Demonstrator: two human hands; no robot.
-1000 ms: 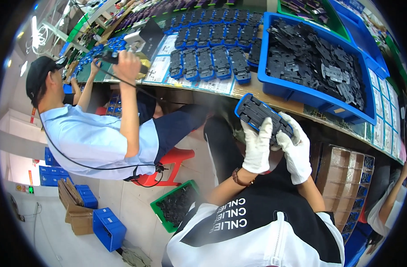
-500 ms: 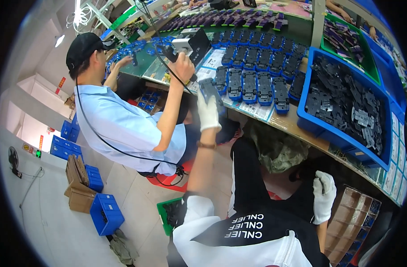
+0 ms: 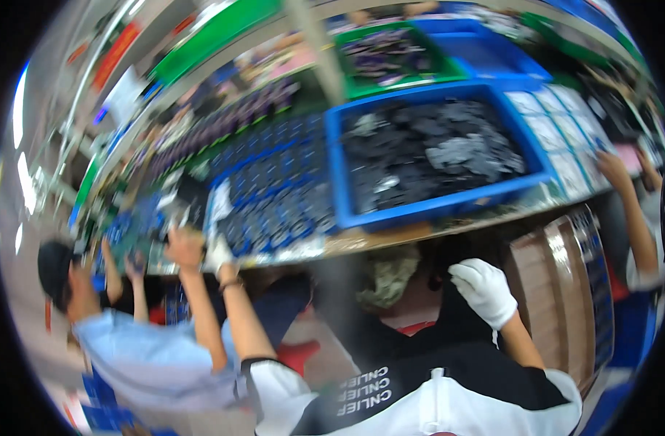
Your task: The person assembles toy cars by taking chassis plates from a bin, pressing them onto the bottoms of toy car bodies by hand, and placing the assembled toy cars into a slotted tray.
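My left hand [image 3: 219, 256], in a white glove, reaches to the table's front edge at the near left corner of the rows of blue-and-black toy-car-like plastic parts [image 3: 278, 211]. Motion smears its fingers, so whether it holds a part cannot be seen. My right hand [image 3: 485, 292], also gloved in white, is above my lap, below the table edge. Its fingers are bent and drawn together, with nothing visible in them. The nearest container above it is a blue bin [image 3: 419, 218] heaped with flat black plastic parts [image 3: 434, 138].
A co-worker in a light blue shirt [image 3: 143, 345] sits at my left, one bare hand [image 3: 185, 247] beside my left glove. Behind the bin stands a green crate [image 3: 390, 87] of purple parts. Another person's arm [image 3: 634, 211] is at far right. Stacked brown trays [image 3: 554, 283] stand at my right.
The view has swung right and is blurred. My left hand held a blue-and-black part over the table edge and is now at the rows' left end. My right hand has lifted, tilting leftward.
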